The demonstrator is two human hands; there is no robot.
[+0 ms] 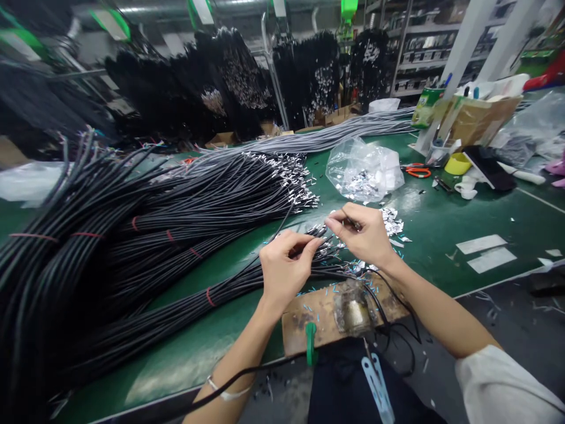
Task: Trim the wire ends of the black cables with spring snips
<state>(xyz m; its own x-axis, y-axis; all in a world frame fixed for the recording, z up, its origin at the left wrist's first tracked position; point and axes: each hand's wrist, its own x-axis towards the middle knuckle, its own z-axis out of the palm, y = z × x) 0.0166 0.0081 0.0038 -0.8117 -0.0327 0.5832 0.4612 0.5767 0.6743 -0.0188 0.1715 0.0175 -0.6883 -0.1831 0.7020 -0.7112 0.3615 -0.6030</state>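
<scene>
In the middle of the head view, my left hand (286, 265) is closed in a pinch on a thin black cable (325, 238). Close beside its fingertips, my right hand (362, 234) is also closed, around a slim dark object (352, 221) mostly hidden by the fingers; its kind is unclear. Under both hands lie the stripped ends of a black cable bundle (238, 281), tied with a red band. Behind my left hand, larger bundles of black cables (212, 203) end in bare, whitish tips. Small silvery foil scraps (392, 224) are scattered past my right wrist.
A wooden board (320, 306) with a metal fixture (356, 315) and a green clamp (311, 341) sits at the near table edge. Beyond are a clear plastic bag (366, 168) of scraps, orange-handled pliers (417, 170), a dark phone-like slab (489, 168) and grey cables (309, 138).
</scene>
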